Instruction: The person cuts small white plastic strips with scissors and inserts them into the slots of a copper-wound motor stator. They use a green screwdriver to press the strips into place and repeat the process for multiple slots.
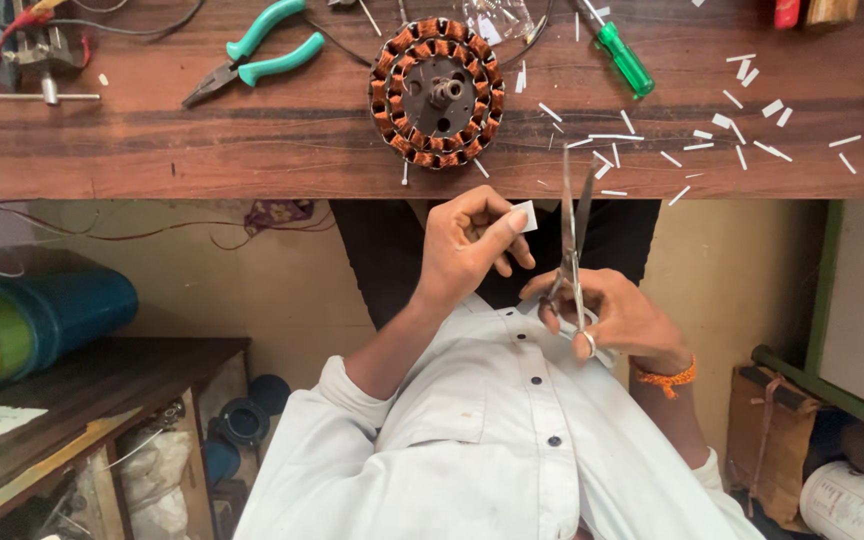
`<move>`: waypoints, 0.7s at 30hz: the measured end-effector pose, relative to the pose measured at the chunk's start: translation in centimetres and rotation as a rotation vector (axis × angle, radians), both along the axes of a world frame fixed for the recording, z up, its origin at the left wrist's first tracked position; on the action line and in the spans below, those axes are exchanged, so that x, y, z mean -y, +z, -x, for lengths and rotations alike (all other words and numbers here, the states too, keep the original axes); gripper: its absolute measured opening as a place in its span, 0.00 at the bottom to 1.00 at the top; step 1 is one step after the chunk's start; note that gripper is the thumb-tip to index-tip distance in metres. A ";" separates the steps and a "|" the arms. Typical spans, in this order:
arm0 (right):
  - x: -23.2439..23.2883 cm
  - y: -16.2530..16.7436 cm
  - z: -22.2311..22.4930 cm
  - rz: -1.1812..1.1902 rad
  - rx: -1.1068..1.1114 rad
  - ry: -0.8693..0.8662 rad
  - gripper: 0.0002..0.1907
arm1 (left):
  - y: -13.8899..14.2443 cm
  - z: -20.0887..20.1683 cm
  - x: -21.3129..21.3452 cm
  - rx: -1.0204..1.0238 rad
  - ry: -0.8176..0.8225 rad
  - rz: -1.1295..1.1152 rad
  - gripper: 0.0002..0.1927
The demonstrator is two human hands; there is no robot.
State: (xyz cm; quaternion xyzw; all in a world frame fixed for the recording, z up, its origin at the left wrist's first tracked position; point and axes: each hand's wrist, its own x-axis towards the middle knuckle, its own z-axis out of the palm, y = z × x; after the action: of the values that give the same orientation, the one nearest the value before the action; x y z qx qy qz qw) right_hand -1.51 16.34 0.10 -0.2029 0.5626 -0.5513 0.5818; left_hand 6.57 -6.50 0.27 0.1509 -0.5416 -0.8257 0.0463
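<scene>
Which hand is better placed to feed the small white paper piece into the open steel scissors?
Left. The left hand already pinches the small white paper piece just beside the open steel scissors; the right hand is occupied gripping the scissor handles.

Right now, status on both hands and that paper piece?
Left hand pinches small white paper piece. Right hand holds scissors, blades slightly open, beside the paper. Nothing between them.
</scene>
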 end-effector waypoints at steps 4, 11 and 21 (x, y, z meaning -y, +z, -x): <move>0.5 -0.7 0.3 -0.023 -0.016 0.096 0.47 | 0.2 0.0 0.4 -0.049 0.019 -0.012 0.09; 1.9 -0.3 -0.3 -0.063 -0.111 0.223 0.40 | 0.7 -0.4 0.5 -0.047 0.062 0.057 0.10; 3.3 0.9 -0.2 -0.001 -0.130 0.234 0.41 | 1.4 -0.7 0.0 -0.026 0.168 0.142 0.12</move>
State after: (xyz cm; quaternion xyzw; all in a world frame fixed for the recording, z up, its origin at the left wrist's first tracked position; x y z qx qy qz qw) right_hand -1.33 13.05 1.01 -0.3023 0.5718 -0.4650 0.6045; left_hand 7.29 -6.49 1.72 0.1814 -0.5835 -0.7804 0.1330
